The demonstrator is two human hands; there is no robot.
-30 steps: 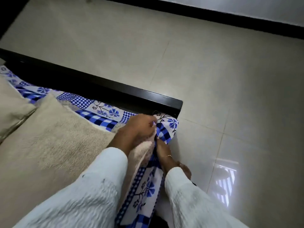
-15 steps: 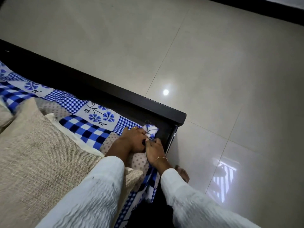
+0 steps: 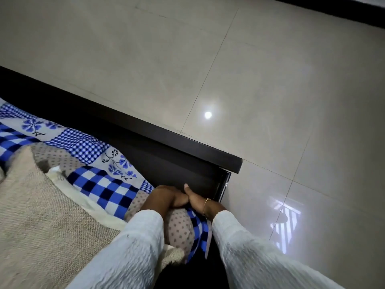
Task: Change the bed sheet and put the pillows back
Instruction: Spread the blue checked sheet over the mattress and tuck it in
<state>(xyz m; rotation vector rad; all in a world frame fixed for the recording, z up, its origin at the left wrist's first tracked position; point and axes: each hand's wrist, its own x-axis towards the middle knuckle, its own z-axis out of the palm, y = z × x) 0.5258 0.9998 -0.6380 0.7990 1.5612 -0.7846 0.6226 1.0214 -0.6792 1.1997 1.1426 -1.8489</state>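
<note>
The blue-and-white checked bed sheet (image 3: 100, 184) with flower patches lies over the near corner of the bed. Under it shows the dotted grey mattress (image 3: 179, 228). My left hand (image 3: 166, 197) curls over the mattress corner, its fingers bent down onto the sheet. Right beside it and touching it is my right hand (image 3: 196, 202), thumb up, with its fingers hidden down in the gap between the mattress and the dark bed frame (image 3: 187, 142). No pillow is in view.
A beige woven blanket (image 3: 41, 215) covers the bed to the left of my arms. The dark frame rail runs diagonally and ends at the corner. Beyond it lies a glossy beige tiled floor (image 3: 270, 80), with a dark skirting at the top right.
The sheet corner that both hands pinched above the frame corner has gone down out of sight. Both hands have sunk lower against the mattress corner, and the view has moved closer.
</note>
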